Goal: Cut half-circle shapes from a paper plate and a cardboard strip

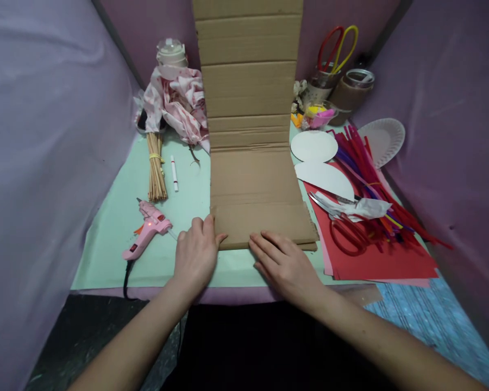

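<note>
Currently, I have the left hand (pixel 198 252) at the near left corner of a long cardboard strip (pixel 248 127), its fingers curled by the side edge and its thumb lying on top. I cannot tell whether it pinches the board, because the undersides of the fingers are hidden from me. The right hand (pixel 285 263) is open and fairly flat, palm down, with its fingertips resting on the near edge, where the board shows two layers.

The cardboard runs along the middle of the tabletop (pixel 110 250), from close to the front edge to the top of my view. Left of the left hand I see a pink glue gun (pixel 149 228), with a bundle of sticks (pixel 157 168) and a white pen (pixel 174 174) behind it. Beyond the right hand, red-handled scissors (pixel 338 218) lie on red paper (pixel 383 266).
</note>
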